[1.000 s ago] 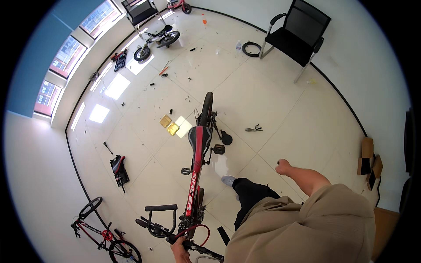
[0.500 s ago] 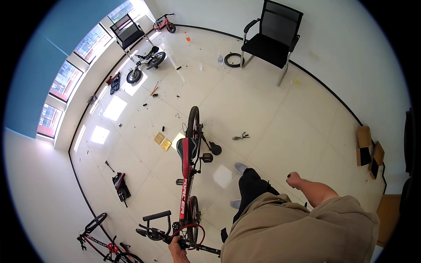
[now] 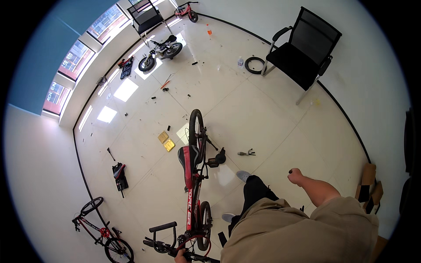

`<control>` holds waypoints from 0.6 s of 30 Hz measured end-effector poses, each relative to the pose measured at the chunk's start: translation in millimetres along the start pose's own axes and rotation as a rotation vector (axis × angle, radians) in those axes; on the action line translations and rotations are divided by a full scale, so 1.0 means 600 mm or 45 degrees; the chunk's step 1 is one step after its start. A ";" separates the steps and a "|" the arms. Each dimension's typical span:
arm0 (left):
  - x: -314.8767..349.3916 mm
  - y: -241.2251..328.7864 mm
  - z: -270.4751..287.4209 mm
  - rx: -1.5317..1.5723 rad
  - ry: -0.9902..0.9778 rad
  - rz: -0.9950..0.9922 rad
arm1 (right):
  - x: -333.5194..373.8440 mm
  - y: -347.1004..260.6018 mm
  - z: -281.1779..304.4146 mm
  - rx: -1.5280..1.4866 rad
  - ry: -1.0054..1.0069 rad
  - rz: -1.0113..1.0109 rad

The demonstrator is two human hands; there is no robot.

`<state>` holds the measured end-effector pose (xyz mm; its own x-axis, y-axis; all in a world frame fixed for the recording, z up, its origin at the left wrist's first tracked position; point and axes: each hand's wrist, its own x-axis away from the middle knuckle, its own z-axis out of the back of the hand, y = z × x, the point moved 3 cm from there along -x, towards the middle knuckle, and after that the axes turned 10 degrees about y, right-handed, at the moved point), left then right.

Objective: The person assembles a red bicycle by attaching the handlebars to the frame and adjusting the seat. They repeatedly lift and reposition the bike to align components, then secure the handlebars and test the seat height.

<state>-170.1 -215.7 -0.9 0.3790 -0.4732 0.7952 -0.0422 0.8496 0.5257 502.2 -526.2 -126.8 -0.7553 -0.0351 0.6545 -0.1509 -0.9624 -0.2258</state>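
We have our left hand [image 3: 180, 257] at the lower edge, fingers clamped on the handlebar [image 3: 202, 257] of the red bicycle [image 3: 190, 188], which stands before us with its saddle [image 3: 187, 164] beyond the bar. We hold our right hand [image 3: 296, 176] well apart from the bicycle, to its right, with the fingers curled together around a small dark thing that we cannot make out. Left of the red bicycle, by the wall, we see a second bicycle [image 3: 101, 232]. Farther up on that side lies a black case [image 3: 123, 185]; right of the saddle, a grey-handled tool [image 3: 245, 153]. Two yellow trays [image 3: 169, 145] lie left of the bicycle's far end. Well beyond it, we see a small white bike [image 3: 160, 52] to the left and a black chair [image 3: 294, 61] to the right.
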 end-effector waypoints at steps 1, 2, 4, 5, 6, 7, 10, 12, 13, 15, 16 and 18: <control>0.034 0.007 -0.020 -0.007 0.002 0.045 | -0.027 0.001 0.005 0.058 0.003 0.057; 0.052 0.008 -0.025 -0.004 0.014 0.085 | -0.049 -0.007 0.009 0.097 0.006 0.088; 0.075 -0.044 -0.051 0.011 0.211 0.023 | -0.119 -0.054 0.041 0.196 0.006 0.215; 0.069 -0.082 -0.058 0.100 0.197 0.016 | -0.153 -0.072 0.060 0.190 -0.002 0.228; 0.073 -0.120 -0.053 0.196 0.205 0.007 | -0.186 -0.097 0.074 0.192 -0.027 0.250; 0.086 -0.126 -0.065 0.249 0.185 -0.049 | -0.213 -0.111 0.079 0.168 -0.029 0.258; 0.138 -0.121 -0.101 0.230 0.223 -0.002 | -0.270 -0.145 0.070 0.065 -0.025 0.309; 0.123 -0.128 -0.111 0.294 0.295 -0.034 | -0.260 -0.180 0.059 0.063 -0.059 0.347; 0.128 -0.132 -0.116 0.307 0.293 -0.034 | -0.246 -0.194 0.057 0.059 -0.071 0.360; 0.137 -0.144 -0.118 0.350 0.298 -0.044 | -0.201 -0.236 0.052 0.155 -0.091 0.551; 0.143 -0.159 -0.119 0.382 0.302 -0.038 | -0.174 -0.256 0.063 0.213 -0.090 0.650; 0.159 -0.179 -0.122 0.436 0.289 -0.050 | -0.117 -0.275 0.092 0.281 -0.149 0.710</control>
<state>-61.6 -335.3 -3.6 0.5793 -0.4075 0.7059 -0.3146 0.6871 0.6549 615.6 -379.5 -95.7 -0.6055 -0.5671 0.5584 0.3925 -0.8231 -0.4104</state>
